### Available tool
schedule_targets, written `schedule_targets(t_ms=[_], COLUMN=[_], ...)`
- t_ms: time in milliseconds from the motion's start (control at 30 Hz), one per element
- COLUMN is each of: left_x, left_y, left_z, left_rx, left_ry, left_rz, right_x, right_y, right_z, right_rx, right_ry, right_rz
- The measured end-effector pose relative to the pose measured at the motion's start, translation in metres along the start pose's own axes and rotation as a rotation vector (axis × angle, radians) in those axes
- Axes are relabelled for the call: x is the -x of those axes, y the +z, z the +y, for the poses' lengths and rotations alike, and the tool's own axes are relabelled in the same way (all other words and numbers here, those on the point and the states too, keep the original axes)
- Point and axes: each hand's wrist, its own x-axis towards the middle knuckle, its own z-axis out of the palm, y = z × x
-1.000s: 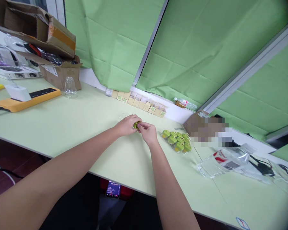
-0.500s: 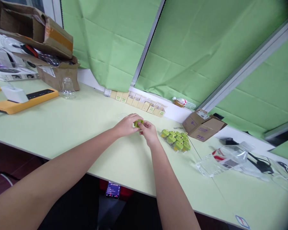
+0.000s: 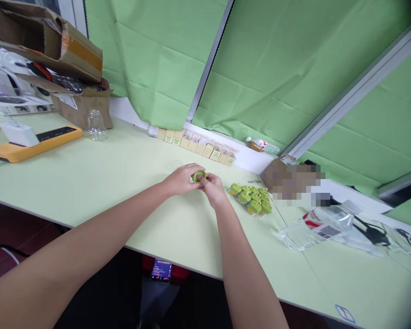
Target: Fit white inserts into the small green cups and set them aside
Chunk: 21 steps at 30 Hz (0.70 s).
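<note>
Between my two hands, a little above the pale green table [image 3: 130, 169], is a small green lid [image 3: 199, 175]. My left hand [image 3: 182, 179] is closed around its left side. From the right, my right hand [image 3: 212, 188] pinches it, the thumb lying over its middle. Whatever is under the lid is hidden by my fingers. To the right of my right hand stands a cluster of small clear containers with green lids and pale loops [image 3: 251, 199]. A faint clear plastic piece [image 3: 174, 164] lies just behind my left hand.
Small cardboard boxes [image 3: 200, 147] line the back edge. A big clear bottle [image 3: 318, 227] lies to the right. At left are an orange power strip [image 3: 55, 140], a clear plastic dome [image 3: 96, 125] and open cartons [image 3: 85, 109]. A phone [image 3: 161, 270] shows below the table edge.
Both hands keep hold of the green lid, which is turned slightly so more of its face shows. The rest of the table looks the same.
</note>
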Motion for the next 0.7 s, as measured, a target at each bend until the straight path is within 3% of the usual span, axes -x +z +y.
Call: schedule_targets(t_ms=[100,200,300,400,567,700], left_x=[-0.002,-0.004,-0.005,-0.004,-0.004,-0.004], left_y=[0.001,0.003,0.003,0.002,0.0,0.001], left_z=[-0.004,-0.012,-0.019,-0.021,-0.02,-0.019], left_rx=[0.297,0.685,0.82,0.78,0.675,0.83], left_ry=[-0.145,-0.423,-0.601,-0.601,-0.544,-0.662], left_rz=[0.028,0.083,0.032,-0.006,0.049,0.065], right_x=[0.001,0.003,0.005,0.006,0.007,0.008], right_y=[-0.001,-0.002,-0.001,0.002,0.005,0.007], right_z=[-0.004,-0.008,-0.01,-0.008,-0.008,-0.008], right_rx=[-0.073,-0.172,-0.203,-0.206,-0.223,-0.221], right_ry=[0.025,0.051,0.064,0.072,0.034,-0.042], right_rz=[-0.009,-0.049,-0.094,-0.122,-0.126,-0.127])
